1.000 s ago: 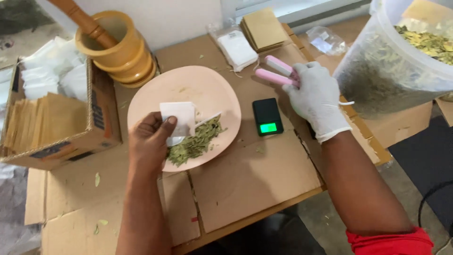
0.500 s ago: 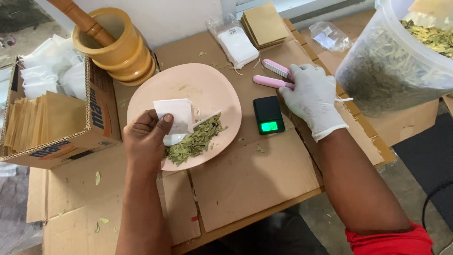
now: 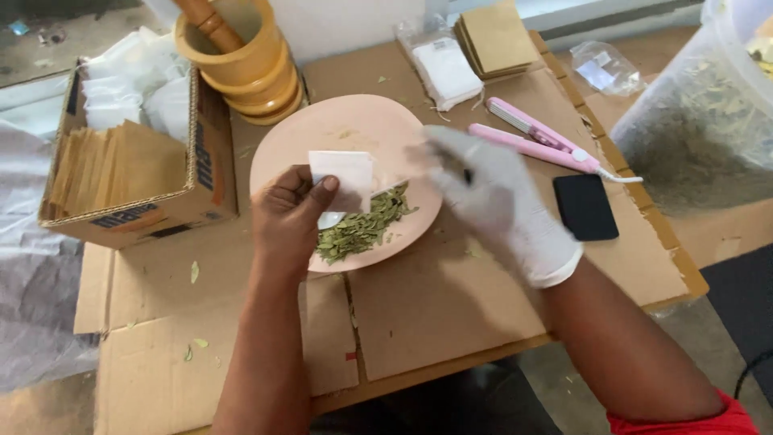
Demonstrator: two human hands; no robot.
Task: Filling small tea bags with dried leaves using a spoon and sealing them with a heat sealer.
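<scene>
At my far left a box stands on the cardboard-covered table, packed with brown envelopes and white pouches. Behind its right corner sits a wooden mortar with a pestle leaning in it.

My left hand is bare and hangs over the left edge of the pink plate. It pinches a small white sachet between thumb and fingers, holding it upright above the plate. Just below the sachet, a heap of dried green leaves lies on the near part of the plate, and something small and white shows under the sachet's lower edge; I cannot tell what it is.

My right hand wears a white glove and is over the plate's right edge, close to the sachet but apart from it. It is blurred; the fingers look spread and loose, grasping nothing that I can make out.

Behind the plate lie a stack of white sachets in a clear bag and a pile of brown envelopes. To the right of my gloved hand a pink sealer lies on the table, and just beside it a small black scale. At the far right stands a clear tub of dried leaves, with a crumpled clear bag behind it.
</scene>
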